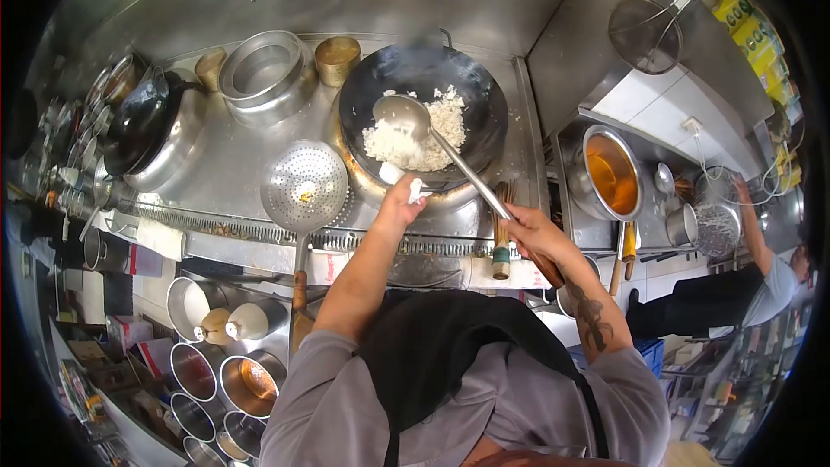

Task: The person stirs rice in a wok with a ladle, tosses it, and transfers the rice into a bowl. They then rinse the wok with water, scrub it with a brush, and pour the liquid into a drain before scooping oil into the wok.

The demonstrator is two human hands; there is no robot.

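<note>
A black wok [487,104] sits on the stove with white rice [445,125] in it. My left hand [399,204] is closed on a white cloth [393,175] at the wok's near rim. In my right hand [533,235] is the handle of a long metal ladle [405,115], its bowl resting over the rice. A perforated skimmer [304,186] lies left of the wok. Just left of my right hand, a bundled brush [501,255] lies at the stove's front edge.
Metal bowls [264,73] and a brass-coloured container [338,59] stand behind left. At right is a pot of orange liquid [612,175]. Several pots [251,380] stand below left. Another person [735,294] is at far right. A strainer [646,35] hangs at upper right.
</note>
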